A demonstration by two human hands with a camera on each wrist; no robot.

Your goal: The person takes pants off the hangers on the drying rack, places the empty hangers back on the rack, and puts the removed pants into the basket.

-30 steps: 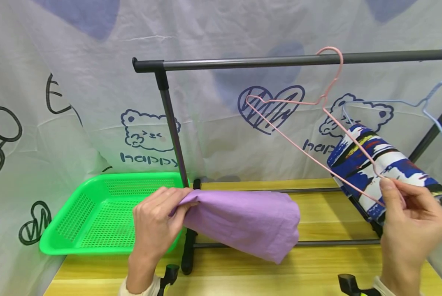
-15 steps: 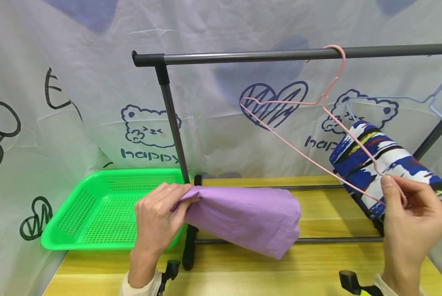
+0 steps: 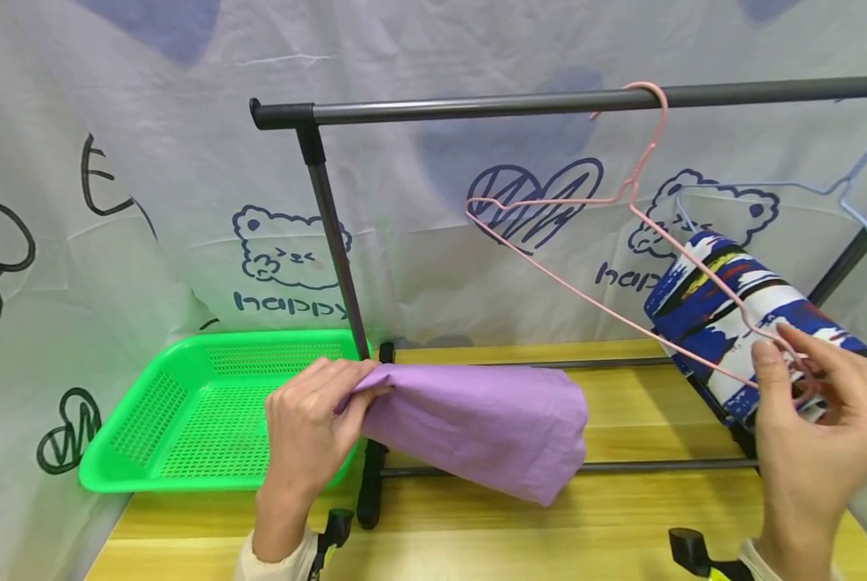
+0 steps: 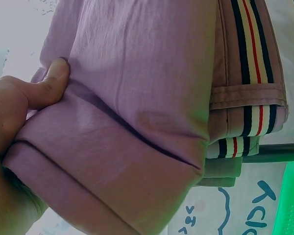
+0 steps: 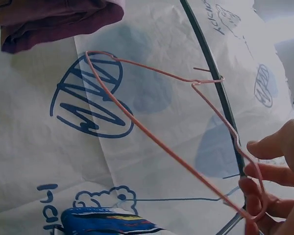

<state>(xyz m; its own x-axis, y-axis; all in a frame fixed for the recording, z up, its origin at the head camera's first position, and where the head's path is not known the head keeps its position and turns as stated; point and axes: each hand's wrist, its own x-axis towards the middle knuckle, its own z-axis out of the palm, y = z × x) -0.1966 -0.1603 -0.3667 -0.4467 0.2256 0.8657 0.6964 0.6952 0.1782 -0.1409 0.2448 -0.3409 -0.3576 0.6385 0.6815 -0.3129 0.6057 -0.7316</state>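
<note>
My left hand (image 3: 316,415) grips one end of a folded purple garment (image 3: 477,428), thumb on top. The garment juts out to the right above the table. In the left wrist view, a black, cream and red striped band (image 4: 255,44) shows along its folds. A pink wire hanger (image 3: 559,278) hangs by its hook on the rack's top bar (image 3: 477,107), swung askew. My right hand (image 3: 822,420) holds the hanger's near right corner, thumb and fingers curled loosely around the wire. In the right wrist view, the wire loop runs past these fingers (image 5: 269,174).
A blue hanger (image 3: 768,184) hangs farther right, with a blue, white and black patterned cloth (image 3: 724,323) folded over it. To the left, a green perforated basket (image 3: 124,436) stands on the wooden table (image 3: 477,541). A printed curtain (image 3: 419,242) closes off the back.
The right hand's pinch has loosened and its index finger has lifted, shifting slightly right along the pink hanger's corner. The left hand and purple garment stay nearly still.
</note>
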